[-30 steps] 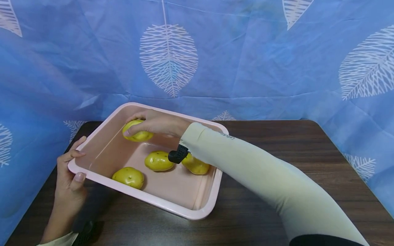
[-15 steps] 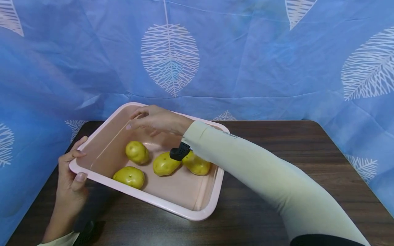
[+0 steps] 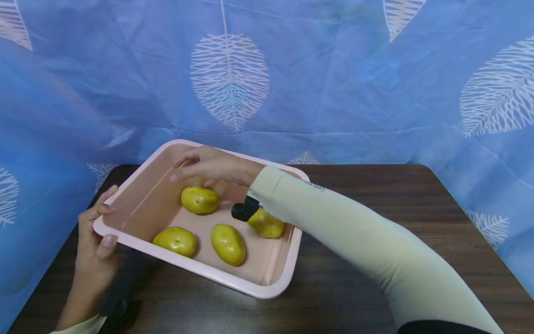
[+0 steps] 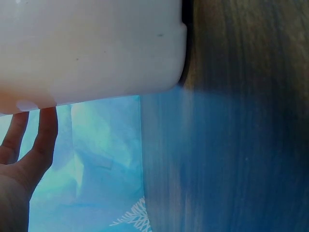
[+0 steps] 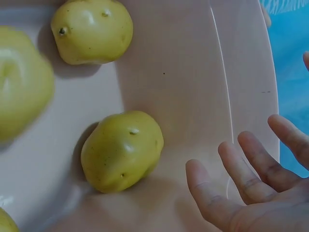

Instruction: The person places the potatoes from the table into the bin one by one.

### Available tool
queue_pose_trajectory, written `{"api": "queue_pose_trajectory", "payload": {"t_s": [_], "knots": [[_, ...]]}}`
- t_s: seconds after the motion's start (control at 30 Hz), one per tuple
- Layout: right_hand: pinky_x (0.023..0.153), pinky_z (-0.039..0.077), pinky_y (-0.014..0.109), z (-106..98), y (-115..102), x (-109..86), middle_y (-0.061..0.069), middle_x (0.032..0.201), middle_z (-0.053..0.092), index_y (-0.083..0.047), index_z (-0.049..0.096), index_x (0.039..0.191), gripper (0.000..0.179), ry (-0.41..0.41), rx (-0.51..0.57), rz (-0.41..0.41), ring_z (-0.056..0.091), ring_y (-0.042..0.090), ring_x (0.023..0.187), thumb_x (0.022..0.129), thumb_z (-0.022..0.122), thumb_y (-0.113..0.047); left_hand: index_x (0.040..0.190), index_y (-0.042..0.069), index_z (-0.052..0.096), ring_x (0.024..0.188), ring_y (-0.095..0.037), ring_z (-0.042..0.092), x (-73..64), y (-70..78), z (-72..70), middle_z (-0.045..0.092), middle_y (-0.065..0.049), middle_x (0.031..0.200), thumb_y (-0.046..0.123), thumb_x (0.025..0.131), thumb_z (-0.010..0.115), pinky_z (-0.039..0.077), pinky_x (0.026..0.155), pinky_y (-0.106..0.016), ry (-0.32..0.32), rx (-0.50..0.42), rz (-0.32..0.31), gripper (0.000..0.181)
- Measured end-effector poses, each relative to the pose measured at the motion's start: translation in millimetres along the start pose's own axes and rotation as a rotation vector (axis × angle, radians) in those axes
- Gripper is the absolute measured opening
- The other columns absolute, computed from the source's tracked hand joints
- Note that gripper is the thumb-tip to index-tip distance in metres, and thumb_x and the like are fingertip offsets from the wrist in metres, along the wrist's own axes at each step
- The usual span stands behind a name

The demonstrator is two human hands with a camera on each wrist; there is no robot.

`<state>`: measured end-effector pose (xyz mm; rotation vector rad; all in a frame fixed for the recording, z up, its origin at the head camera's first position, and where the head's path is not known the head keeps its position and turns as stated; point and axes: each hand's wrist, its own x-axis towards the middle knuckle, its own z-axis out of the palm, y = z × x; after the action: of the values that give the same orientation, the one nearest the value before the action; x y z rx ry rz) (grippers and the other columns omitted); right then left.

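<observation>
Several yellow potatoes lie in a pale pink plastic basin (image 3: pixel 183 263). At the basin's left corner my left hand (image 3: pixel 97 241) grips the rim, thumb on the near side and fingers at the far side; in the left wrist view its fingers (image 4: pixel 46 137) meet the wall. My right hand (image 3: pixel 214 163) hovers inside the basin near the back wall, fingers loosely spread and holding nothing. Just below it sits one potato (image 3: pixel 199 200), which the right wrist view shows apart from the fingertips. Another potato (image 3: pixel 227 244) is mid-floor, one (image 3: pixel 174 241) by the near wall, and one (image 3: pixel 267 223) partly behind my right wrist.
The basin stands on a dark wood table (image 3: pixel 367 199). A blue cloth (image 3: pixel 333 93) with white leaf prints hangs behind the table. My right forearm in a pale sleeve (image 3: pixel 333 218) crosses over the basin's right rim.
My right hand has let go of the potato it held, which then rolled slightly right. The middle potato has rolled toward the near side and turned. My left hand stays on the rim.
</observation>
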<state>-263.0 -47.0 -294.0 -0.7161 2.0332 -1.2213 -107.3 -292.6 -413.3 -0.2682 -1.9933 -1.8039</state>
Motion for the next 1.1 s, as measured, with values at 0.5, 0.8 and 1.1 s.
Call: {"api": "queue_pose_trajectory", "payload": {"t_s": [0.5, 0.8, 1.1], "knots": [[0.100, 0.054, 0.036, -22.4, -18.4, -24.2, -0.006, 0.141, 0.063, -0.018, 0.058, 0.148, 0.050, 0.001, 0.089, -0.100, 0.058, 0.009, 0.128, 0.101, 0.066, -0.033, 0.144, -0.004, 0.035, 0.144, -0.028, 0.030, 0.7, -2.1, -2.9, 0.025, -0.010, 0.171, 0.008, 0.100, 0.058, 0.029, 0.115, -0.033, -0.004, -0.037, 0.009, 0.051], [0.108, 0.052, 0.042, -40.7, -25.3, -70.5, -0.001, 0.143, 0.062, -0.017, 0.058, 0.146, 0.046, 0.065, 0.092, -0.135, 0.061, 0.012, 0.128, 0.102, 0.065, -0.029, 0.145, -0.002, 0.034, 0.146, -0.026, 0.029, 2.6, -0.1, -3.0, 0.024, -0.008, 0.171, 0.009, 0.100, 0.057, 0.025, 0.122, -0.039, -0.004, -0.001, -0.005, 0.052], [0.106, 0.053, 0.045, -60.0, -3.7, -121.8, 0.004, 0.150, 0.058, -0.013, 0.060, 0.145, 0.044, 0.187, 0.098, -0.145, 0.060, 0.023, 0.134, 0.102, 0.066, -0.020, 0.144, -0.003, 0.034, 0.146, -0.029, 0.029, 3.3, 0.8, -0.8, 0.027, -0.006, 0.171, 0.012, 0.100, 0.057, 0.023, 0.122, -0.041, 0.006, 0.030, -0.026, 0.052]]}}
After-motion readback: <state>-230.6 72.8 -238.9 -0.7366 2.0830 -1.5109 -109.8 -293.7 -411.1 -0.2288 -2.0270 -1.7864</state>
